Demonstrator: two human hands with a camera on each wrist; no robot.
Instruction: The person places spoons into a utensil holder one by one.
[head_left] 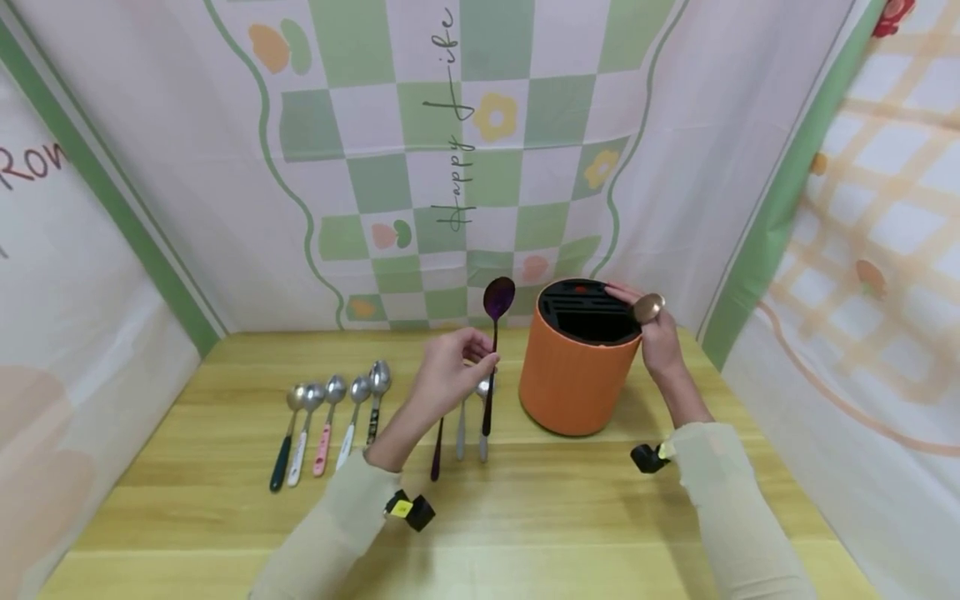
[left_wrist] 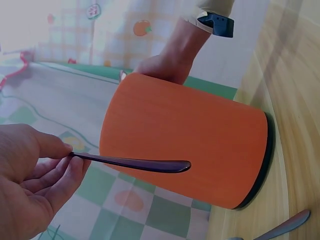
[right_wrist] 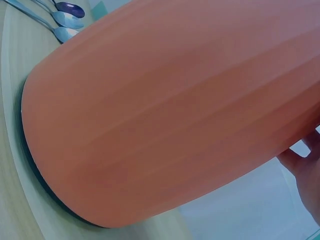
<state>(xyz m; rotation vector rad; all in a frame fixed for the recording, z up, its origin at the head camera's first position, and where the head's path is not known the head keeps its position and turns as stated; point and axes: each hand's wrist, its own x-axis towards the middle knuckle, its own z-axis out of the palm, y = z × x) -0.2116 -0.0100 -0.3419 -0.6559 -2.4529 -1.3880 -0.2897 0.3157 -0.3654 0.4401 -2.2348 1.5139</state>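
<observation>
My left hand point(head_left: 453, 367) pinches a dark purple spoon point(head_left: 498, 298) by its thin handle, bowl up, above the table and left of an orange utensil holder point(head_left: 573, 383). In the left wrist view the spoon's handle end point(left_wrist: 160, 166) shows in front of the holder. My right hand point(head_left: 660, 342) touches the holder's right side near the rim, its fingers lying along it. A gold-coloured spoon point(head_left: 648, 307) shows its bowl at that rim, in front of this hand; its handle is hidden. The holder's black slotted top point(head_left: 573, 298) faces up.
On the wooden table point(head_left: 562, 517), several spoons with coloured handles lie in a row point(head_left: 324, 433) at left. Another purple-handled spoon point(head_left: 437, 458) and two silver spoons lie partly behind my left hand. Patterned curtains point(head_left: 420, 150) enclose the back and sides.
</observation>
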